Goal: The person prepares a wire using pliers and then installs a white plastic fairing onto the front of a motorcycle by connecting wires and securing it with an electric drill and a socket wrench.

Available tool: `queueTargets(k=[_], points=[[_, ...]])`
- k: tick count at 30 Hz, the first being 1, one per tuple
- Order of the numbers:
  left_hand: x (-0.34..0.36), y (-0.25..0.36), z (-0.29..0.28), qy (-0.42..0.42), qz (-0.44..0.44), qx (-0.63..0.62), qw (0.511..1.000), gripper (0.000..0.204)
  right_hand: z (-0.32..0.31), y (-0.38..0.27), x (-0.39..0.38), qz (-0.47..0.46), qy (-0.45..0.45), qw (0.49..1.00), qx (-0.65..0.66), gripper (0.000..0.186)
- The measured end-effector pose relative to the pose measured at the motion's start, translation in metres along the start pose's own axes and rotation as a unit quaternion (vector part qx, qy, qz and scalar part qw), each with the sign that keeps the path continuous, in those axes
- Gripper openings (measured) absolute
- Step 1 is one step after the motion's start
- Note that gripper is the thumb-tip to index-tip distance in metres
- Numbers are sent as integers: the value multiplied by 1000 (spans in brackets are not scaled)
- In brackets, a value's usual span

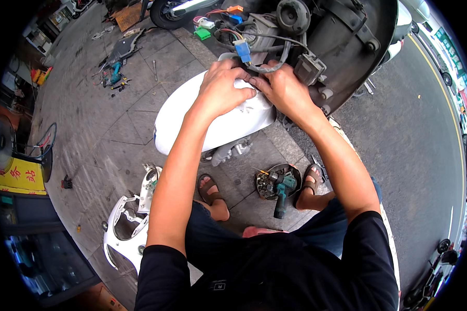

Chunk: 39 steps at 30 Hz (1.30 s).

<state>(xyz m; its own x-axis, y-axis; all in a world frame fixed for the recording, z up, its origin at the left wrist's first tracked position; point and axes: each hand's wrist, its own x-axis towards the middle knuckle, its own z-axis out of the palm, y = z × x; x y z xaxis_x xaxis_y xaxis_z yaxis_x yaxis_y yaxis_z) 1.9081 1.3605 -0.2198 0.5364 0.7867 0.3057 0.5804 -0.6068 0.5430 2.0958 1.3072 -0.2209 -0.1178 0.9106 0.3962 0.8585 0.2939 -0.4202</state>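
Both of my hands work at the inner end of a white scooter fender, where it meets the dark scooter body. My left hand grips the fender's edge with its fingers curled over, their tips partly hidden. Beside it, my right hand has its fingers bent in and thumb pressed toward the left fingertips; whatever it pinches is hidden. Just above my hands hangs a blue connector on several wires. A green connector and a round black horn sit farther up.
Between my feet, a bowl of small hardware holds a teal power driver. White body panels lie at lower left. Another teal tool and a wrench rest on the paving. A road runs along the right.
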Motion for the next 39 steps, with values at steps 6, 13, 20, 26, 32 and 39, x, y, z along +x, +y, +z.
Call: queueTargets(k=[6,13,20,26,32,39], points=[[-1,-1,1,0,2,-5,1000,36,1,4,-3,-25,30,999,32,22],[0,1,0,-10,-11,-4,1000,35,0,-6,-6,-24,54,998,-26,25],[0,-2,0,-10,-5,-3,1000,39,-11,-12,-13,20,-16,1000,-9,27],[0,-1,1,-11,-8,-4,1000,36,-8,-2,-5,33,-39,998,47,28],[1,1,-1,-17,-11,0,1000,34,-8,6,-2,-25,-38,998,51,32],[1,1,1,-11,-11,0,1000,36,-8,0,1,50,-58,995,59,30]])
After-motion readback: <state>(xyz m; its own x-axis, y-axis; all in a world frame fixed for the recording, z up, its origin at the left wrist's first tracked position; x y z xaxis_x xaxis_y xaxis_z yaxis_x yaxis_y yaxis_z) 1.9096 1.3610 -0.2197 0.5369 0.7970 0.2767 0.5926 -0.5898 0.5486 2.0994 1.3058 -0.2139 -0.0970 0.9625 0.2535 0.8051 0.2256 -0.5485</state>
